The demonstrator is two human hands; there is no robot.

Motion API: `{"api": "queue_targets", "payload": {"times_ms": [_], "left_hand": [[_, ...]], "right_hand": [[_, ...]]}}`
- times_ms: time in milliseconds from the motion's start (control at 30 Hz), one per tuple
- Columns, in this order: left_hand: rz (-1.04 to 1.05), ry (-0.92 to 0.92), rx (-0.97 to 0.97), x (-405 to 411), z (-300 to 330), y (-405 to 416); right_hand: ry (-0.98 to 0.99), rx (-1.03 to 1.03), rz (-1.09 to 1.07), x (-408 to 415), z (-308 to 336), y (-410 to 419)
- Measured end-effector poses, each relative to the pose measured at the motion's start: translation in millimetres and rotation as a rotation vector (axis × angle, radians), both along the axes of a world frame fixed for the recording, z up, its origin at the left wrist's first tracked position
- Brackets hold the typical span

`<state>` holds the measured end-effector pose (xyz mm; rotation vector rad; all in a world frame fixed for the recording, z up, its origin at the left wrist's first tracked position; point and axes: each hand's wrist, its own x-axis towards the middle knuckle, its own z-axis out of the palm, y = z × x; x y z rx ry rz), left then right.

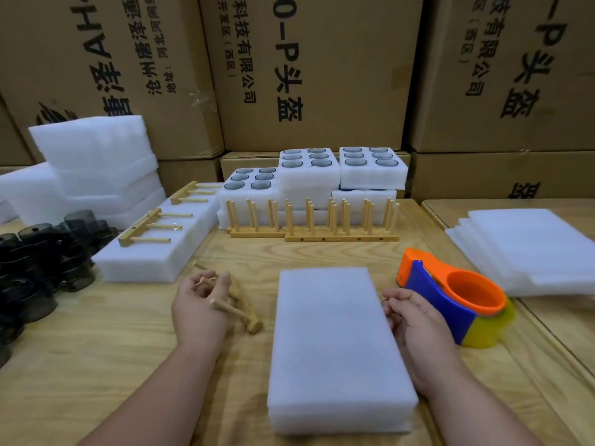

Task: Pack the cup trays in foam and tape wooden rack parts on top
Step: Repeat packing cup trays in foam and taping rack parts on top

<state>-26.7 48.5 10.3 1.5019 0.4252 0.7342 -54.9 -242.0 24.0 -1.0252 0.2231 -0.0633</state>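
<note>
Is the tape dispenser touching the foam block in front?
Apart. The head view shows bare table and the right hand between the tape dispenser and the foam block.

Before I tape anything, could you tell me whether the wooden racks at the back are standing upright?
Upright: both wooden racks stand on their bases, pegs pointing up.

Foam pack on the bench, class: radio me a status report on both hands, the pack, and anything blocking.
Left hand grips wooden rack part. Right hand curled at foam pack edge, grip unclear. Pack top bare. Tape dispenser close right.
</note>
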Motion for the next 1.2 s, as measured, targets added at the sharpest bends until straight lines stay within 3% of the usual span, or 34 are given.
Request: {"api": "queue_targets", "payload": {"times_ms": [167, 333, 400, 567, 733, 800, 867, 1000, 1100, 1200], "left_hand": [[-0.143, 0.103, 0.113, -10.0, 2.0, -1.3], [-0.116, 0.044, -0.086, -16.3, 22.2, -4.0], [-0.134, -0.004, -0.057, -18.4, 41.4, -7.5], [-0.381, -0.083, 0.304, -32.9, 93.1, -36.8], [-0.680, 0.227, 1.186, -53.4, 110.1, -93.3], [-0.671, 0.275, 1.367, -57.3, 101.5, -108.5], [-0.639, 0.233, 1.345, -59.4, 96.0, -112.5], [-0.555, 0.068, 1.033, -56.4, 90.4, -94.1], [-0.548, 0.118, 0.812, -59.6, 77.3, -72.9], [-0.749, 0.212, 0.704, -71.4, 59.3, -58.1]], "right_hand": [[0.013, -0.020, 0.001, -2.7, 1.7, 0.3], [0.011, -0.043, 0.004, -3.6, 2.5, 0.6], [0.017, -0.060, 0.008, -2.8, 2.0, 0.0], [0.006, -0.064, 0.016, -1.5, 0.4, -1.5], [-0.007, -0.076, 0.007, -2.8, 0.6, -0.6], [-0.012, -0.101, 0.004, -3.7, -0.2, -1.0], [-0.017, -0.120, 0.008, -4.1, -0.8, -1.7], [-0.021, -0.132, 0.015, -3.8, -2.0, -2.7], [-0.034, -0.111, 0.020, -4.1, -2.5, -3.2], [-0.054, -0.135, 0.050, -6.0, -2.1, -3.1]]}}
